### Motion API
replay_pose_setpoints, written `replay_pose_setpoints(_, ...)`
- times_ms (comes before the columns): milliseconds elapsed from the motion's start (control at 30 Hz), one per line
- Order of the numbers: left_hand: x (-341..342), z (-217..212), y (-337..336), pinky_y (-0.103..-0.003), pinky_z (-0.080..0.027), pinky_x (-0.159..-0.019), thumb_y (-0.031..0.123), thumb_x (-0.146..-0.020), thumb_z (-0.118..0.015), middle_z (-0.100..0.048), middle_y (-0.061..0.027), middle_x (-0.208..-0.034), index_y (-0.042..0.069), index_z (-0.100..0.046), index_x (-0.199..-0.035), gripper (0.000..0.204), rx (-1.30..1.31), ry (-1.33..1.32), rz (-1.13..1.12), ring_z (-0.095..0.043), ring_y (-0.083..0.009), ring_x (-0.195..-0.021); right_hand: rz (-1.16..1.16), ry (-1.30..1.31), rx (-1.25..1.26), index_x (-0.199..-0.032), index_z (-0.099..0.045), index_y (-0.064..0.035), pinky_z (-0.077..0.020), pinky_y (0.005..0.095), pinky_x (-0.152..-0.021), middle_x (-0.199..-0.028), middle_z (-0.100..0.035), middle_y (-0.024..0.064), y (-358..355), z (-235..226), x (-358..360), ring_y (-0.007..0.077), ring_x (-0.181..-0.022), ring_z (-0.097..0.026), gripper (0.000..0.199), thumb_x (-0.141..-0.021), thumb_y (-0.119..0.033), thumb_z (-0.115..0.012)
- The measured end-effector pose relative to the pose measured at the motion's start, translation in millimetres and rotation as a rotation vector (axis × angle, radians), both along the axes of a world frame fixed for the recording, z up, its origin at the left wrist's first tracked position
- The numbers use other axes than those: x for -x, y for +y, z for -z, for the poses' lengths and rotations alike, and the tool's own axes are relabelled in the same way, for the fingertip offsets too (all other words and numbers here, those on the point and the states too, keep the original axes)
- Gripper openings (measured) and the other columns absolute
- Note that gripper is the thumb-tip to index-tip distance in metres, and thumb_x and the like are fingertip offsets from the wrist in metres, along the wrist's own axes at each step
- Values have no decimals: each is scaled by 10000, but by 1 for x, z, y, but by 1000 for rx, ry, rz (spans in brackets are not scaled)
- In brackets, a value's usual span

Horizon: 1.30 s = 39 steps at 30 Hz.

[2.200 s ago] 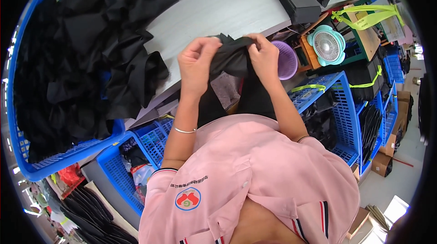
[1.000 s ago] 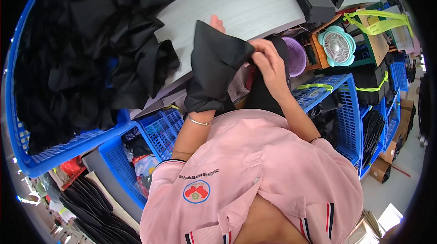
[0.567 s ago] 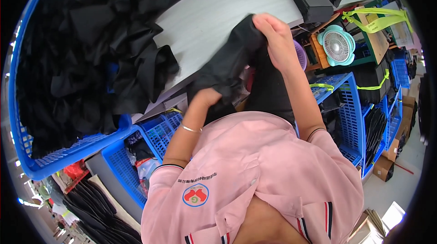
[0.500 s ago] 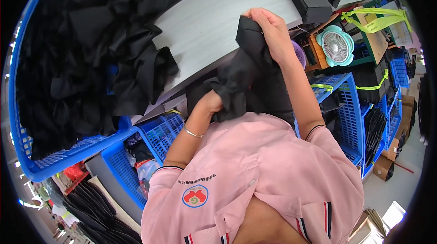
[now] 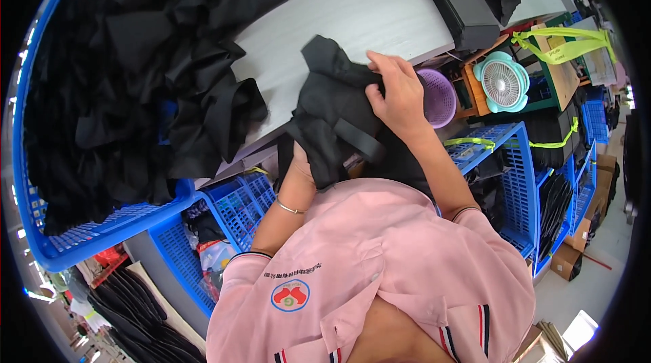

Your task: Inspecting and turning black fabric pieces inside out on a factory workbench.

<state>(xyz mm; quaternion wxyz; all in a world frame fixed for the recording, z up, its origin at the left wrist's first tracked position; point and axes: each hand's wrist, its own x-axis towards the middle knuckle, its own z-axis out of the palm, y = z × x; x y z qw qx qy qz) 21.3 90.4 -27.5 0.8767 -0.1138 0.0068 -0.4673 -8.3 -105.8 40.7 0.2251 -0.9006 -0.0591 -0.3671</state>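
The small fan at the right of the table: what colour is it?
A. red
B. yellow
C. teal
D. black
C: the fan has a teal round frame and a pale grille, and it stands beside the purple basket.

Pink short-sleeved polo shirt (image 5: 380, 261), red chest emblem, striped hem, thin wrist bangle (image 5: 289, 208).
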Motion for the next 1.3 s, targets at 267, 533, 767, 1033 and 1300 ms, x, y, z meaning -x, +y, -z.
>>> replay_pose_setpoints(267,13,2,5,-399,-436,-1094,423,-1054,-382,-564,-108,-1381,67,-454,-1457,543,-384,-207,53,-553,-257,-1226,288,557,-232,-996,-671,-36,-500,471,-623,-772,-648,220,-2,16,13,394,-694,-645,176,-883,-126,-569)
replay_pose_setpoints(533,15,11,15,-371,-529,-977,519,-1004,-495,-645,-88,-1292,50,-573,-1363,596,-660,-200,130,-642,-221,-1104,22,240,-355,-1078,-669,-42,-509,378,-639,-983,-651,141,13,-13,19,301,-741,-636,333,-753,31,-681)
replay_pose_setpoints(767,-1,-12,14,-381,-534,-979,483,-1012,-487,-651,-110,-1281,36,-575,-1358,572,-889,-212,80,-649,-229,-1099,-269,185,174,-1001,-655,-30,-511,397,-703,-950,-626,111,-10,-5,25,309,-773,-620,291,-724,22,-726)
replay_pose_setpoints(1033,-47,0,25,-395,-554,-944,260,-1023,-540,-676,-81,-1237,29,-602,-1298,365,-402,-349,-22,-674,-220,-1070,-256,474,-1194,-814,-579,-12,-332,186,-799,-930,-579,-28,-58,2,4,51,-856,-456,223,-974,-166,-600)
replay_pose_setpoints(1300,-58,-18,-26,-343,-435,-1044,290,-1033,-572,-505,-40,-1414,104,-219,-1561,662,-842,-553,-86,-563,-183,-1214,-36,228,-916,-992,-670,11,-459,227,-672,-816,-690,0,-103,49,-130,59,-733,-592,182,-913,-145,-719)
